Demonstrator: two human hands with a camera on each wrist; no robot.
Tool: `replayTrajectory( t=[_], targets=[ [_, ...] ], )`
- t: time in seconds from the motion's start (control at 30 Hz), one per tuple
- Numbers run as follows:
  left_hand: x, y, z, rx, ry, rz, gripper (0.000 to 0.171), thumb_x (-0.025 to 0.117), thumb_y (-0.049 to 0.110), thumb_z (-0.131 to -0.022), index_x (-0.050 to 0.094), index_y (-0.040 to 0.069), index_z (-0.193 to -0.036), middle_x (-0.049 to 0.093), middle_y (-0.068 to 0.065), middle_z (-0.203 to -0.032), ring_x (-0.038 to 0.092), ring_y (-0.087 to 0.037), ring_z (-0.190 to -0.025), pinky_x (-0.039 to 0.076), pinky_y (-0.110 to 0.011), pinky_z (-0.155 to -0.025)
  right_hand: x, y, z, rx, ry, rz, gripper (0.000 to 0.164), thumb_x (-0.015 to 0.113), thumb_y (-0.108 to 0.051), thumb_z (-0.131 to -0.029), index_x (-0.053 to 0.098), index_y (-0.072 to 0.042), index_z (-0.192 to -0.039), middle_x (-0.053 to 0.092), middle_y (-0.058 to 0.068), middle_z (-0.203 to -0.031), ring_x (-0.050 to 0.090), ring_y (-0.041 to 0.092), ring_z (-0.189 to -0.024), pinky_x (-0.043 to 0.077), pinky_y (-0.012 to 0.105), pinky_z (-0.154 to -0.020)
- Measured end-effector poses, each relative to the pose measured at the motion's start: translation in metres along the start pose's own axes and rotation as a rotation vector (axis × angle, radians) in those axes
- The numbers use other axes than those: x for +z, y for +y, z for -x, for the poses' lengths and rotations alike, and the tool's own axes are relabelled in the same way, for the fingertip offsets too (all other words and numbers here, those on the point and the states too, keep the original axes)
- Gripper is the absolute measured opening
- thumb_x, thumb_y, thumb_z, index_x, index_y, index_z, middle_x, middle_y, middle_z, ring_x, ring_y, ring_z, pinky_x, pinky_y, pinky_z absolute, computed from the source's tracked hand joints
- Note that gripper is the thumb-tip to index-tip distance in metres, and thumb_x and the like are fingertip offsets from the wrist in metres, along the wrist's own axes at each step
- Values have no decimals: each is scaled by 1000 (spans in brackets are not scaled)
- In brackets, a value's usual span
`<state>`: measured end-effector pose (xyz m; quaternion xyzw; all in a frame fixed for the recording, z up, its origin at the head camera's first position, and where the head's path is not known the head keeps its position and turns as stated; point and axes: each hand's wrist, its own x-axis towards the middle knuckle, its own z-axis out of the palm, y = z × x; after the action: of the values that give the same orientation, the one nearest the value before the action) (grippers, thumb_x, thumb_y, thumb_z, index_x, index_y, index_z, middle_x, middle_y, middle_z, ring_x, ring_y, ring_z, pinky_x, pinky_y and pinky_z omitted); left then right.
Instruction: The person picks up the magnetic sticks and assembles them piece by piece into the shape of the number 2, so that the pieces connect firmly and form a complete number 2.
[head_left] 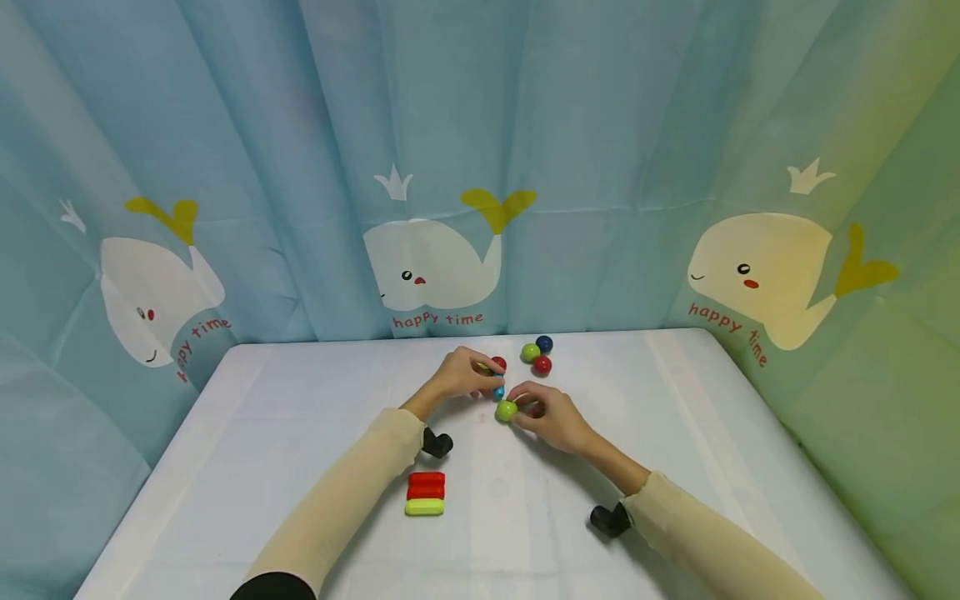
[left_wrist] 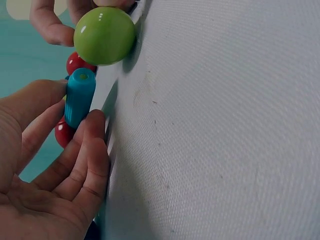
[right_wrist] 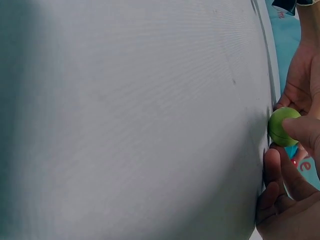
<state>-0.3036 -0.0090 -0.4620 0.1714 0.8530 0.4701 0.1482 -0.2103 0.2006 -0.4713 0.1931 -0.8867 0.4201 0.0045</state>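
Over the far middle of the table, my left hand (head_left: 467,372) pinches a short blue rod (left_wrist: 80,100) between thumb and fingers. The rod's rounded end, with a small mark, faces the left wrist camera. Just to the right, my right hand (head_left: 557,417) grips a glossy green ball (head_left: 507,411) with thumb and fingertips. The rod and the ball are close to each other. A red ball (head_left: 499,363) shows just behind my left fingers, partly hidden by them.
Beyond the hands sit a loose green ball (head_left: 530,352), a dark blue ball (head_left: 544,343) and a red ball (head_left: 542,366), grouped together. Nearer lie two red rods (head_left: 426,485) and a yellow-green rod (head_left: 424,507), side by side. A whale-print curtain (head_left: 585,167) borders the table.
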Motion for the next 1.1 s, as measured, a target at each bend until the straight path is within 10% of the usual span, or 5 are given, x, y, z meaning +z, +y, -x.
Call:
replayTrajectory(
  t=[1.1],
  targets=[
    [-3,0,2,19,-7,-1,20,83,21,-88,82,14,-106,77,-6,-78,66,-19,-58,45,-23,-51,3,1,-12,-48,-6,3,23,77,-7,-92,75,-13,-114,75,1,-110,69,21,-99,55,31,-79]
  ],
)
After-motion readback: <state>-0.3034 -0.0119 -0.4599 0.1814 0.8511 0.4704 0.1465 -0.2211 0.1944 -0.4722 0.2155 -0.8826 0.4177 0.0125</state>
